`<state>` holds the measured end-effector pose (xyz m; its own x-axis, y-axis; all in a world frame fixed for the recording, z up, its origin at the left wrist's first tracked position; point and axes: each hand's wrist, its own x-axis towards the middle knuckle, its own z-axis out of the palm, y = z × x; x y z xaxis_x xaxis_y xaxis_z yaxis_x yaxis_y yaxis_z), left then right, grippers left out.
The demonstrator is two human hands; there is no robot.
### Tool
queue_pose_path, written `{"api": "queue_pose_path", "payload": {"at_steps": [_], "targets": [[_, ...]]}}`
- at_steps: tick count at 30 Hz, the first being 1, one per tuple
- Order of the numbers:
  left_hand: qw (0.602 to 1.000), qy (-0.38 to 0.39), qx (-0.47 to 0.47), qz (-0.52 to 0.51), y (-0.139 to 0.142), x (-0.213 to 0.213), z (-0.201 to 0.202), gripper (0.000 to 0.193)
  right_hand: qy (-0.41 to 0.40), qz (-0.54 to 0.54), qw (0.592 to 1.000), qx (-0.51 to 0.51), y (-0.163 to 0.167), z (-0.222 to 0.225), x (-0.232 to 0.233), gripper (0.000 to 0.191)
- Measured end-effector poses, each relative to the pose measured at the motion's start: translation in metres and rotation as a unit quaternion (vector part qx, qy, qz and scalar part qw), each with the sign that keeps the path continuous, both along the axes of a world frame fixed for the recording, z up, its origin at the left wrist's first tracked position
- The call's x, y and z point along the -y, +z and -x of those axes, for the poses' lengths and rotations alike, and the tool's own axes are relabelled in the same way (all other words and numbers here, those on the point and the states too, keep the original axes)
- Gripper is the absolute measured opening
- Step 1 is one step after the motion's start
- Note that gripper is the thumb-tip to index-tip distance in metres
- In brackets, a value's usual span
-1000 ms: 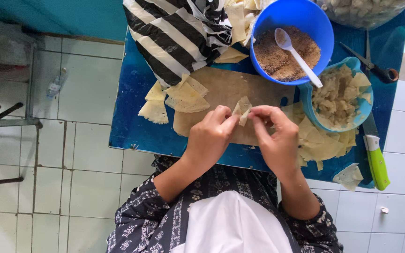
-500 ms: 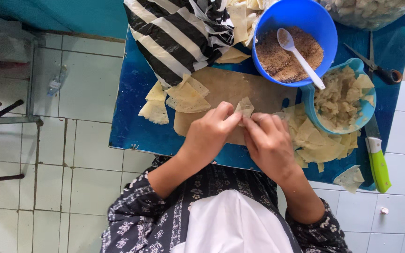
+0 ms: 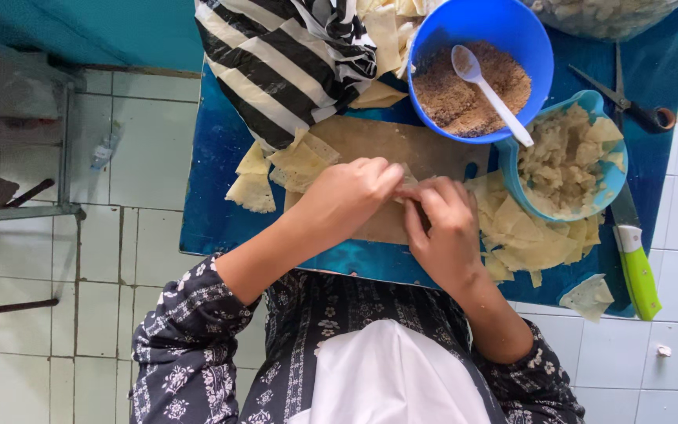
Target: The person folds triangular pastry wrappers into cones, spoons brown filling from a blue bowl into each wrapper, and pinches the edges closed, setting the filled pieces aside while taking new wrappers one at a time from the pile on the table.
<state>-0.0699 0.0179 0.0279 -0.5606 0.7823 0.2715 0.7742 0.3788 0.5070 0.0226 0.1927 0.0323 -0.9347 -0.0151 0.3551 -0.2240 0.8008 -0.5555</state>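
On the blue-topped counter (image 3: pixel 221 212), over the brown wooden cutting board (image 3: pixel 402 149), the left hand (image 3: pixel 351 196) and right hand (image 3: pixel 441 228) pinch a small pale dough wrapper (image 3: pixel 406 180) shut; sealing its edges likely comes next. Earlier it showed more, higher between the fingertips.

Two blue bowls (image 3: pixel 504 31), one spoon (image 3: pixel 490 90), one knife (image 3: pixel 637 259).

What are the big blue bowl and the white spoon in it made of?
The big blue bowl looks like plastic: smooth, evenly bright blue, with a slight sheen on its rim. The white spoon also seems plastic, plain glossy white in one moulded piece, though glazed ceramic can't be ruled out.
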Motion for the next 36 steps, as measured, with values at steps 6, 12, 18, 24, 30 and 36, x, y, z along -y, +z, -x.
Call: {"api": "queue_pose_path", "payload": {"at_steps": [6, 12, 18, 24, 30, 36], "targets": [[0.999, -0.008, -0.047, 0.001, 0.007, 0.004, 0.004, 0.008, -0.015, 0.03, 0.999, 0.027, -0.003, 0.005, -0.005, 0.012], [0.979, -0.034, -0.198, 0.019, 0.005, 0.013, 0.006, 0.02, 0.05, -0.093, 0.994, -0.016, 0.003, 0.003, -0.005, 0.016], [0.997, -0.022, -0.071, 0.016, -0.006, 0.007, 0.003, 0.011, 0.078, -0.071, 0.993, 0.06, 0.014, 0.007, -0.008, 0.011], [0.988, 0.099, 0.112, 0.024, -0.008, 0.002, -0.029, 0.016, 0.064, -0.033, 0.992, 0.105, 0.013, -0.002, -0.003, 0.008], [0.988, 0.117, 0.084, -0.053, -0.001, 0.002, -0.037, 0.008, 0.031, -0.097, 0.995, -0.021, 0.002, -0.007, 0.0, 0.011], [0.992, 0.117, -0.016, -0.044, 0.0, 0.011, -0.055, 0.022, 0.091, -0.101, 0.99, -0.027, 0.001, -0.013, -0.01, 0.021]]}}
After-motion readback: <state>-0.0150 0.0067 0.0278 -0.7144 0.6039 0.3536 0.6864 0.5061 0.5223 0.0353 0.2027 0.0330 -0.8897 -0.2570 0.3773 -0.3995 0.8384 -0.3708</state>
